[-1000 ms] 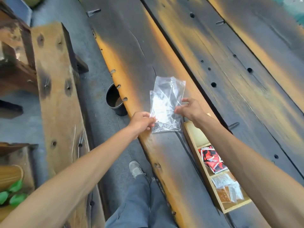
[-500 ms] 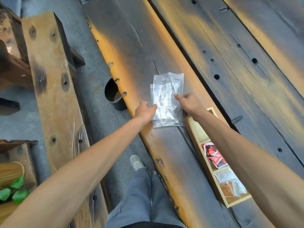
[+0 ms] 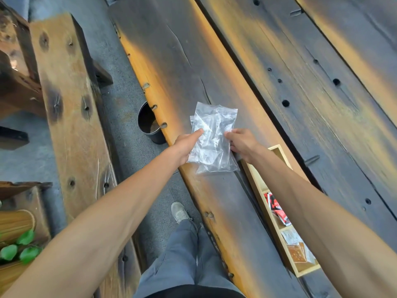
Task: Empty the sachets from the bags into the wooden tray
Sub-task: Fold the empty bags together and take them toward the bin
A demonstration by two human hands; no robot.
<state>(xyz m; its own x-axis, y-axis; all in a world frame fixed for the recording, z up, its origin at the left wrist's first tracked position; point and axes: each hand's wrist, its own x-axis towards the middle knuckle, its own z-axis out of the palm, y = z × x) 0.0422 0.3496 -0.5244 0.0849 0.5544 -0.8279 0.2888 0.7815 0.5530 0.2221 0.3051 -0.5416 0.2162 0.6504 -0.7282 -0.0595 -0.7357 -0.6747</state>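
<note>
Head view, bags: clear plastic bags (image 3: pixel 211 139) lie overlapped on the dark table plank (image 3: pixel 178 67), near its orange front edge.
Left hand: the left hand (image 3: pixel 186 146) pinches the bags' left edge, thumb on top.
Right hand: the right hand (image 3: pixel 241 141) rests on the bags' right edge, fingers curled; whether it pinches cannot be told.
Tray: the wooden tray (image 3: pixel 261 196) runs toward 5 o'clock from the bags, its near end just beside them, holding red sachets (image 3: pixel 277 208) and pale sachets (image 3: pixel 297 246).
Open room: bare plank stretches toward 12 o'clock.
Surroundings: a black cup (image 3: pixel 149 123) stands below the table edge at 9 o'clock; a wooden bench (image 3: pixel 71 117) lies farther left.
</note>
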